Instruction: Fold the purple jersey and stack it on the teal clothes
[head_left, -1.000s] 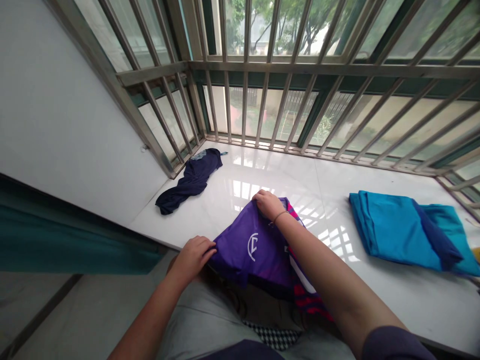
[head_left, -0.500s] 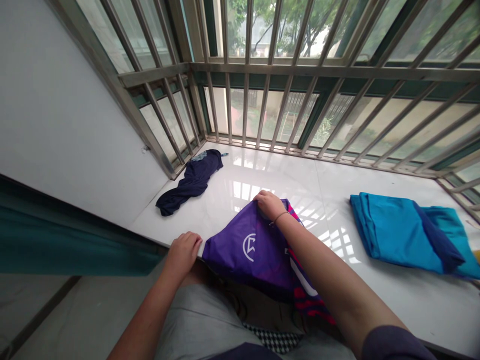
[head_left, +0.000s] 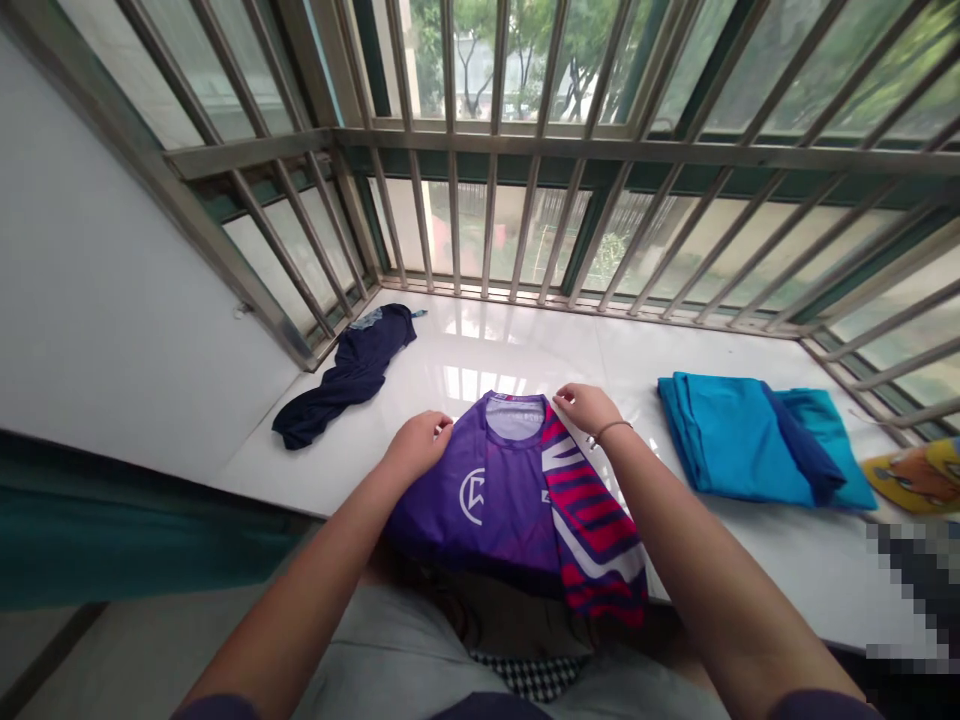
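Observation:
A purple sports jersey (head_left: 517, 500) lies on the white ledge, its collar facing the window and its lower part hanging over the near edge. A white logo marks its front, and a red, white and purple striped sleeve is folded over its right side. At the left shoulder edge, my left hand (head_left: 424, 442) is closed, its curled fingertips on the fabric. My right hand (head_left: 591, 408) pinches the striped shoulder beside the collar. A band circles my right wrist.
A crumpled navy garment (head_left: 341, 378) lies at the far left of the white ledge (head_left: 600, 345). Folded blue cloth (head_left: 742, 435) sits on the right, with a yellow patterned item (head_left: 919, 475) beyond it. Metal window bars (head_left: 491, 225) line the back.
My right hand has moved right, uncovering the collar and striped sleeve. My left hand has moved up and right onto the shoulder edge. The view has shifted slightly right.

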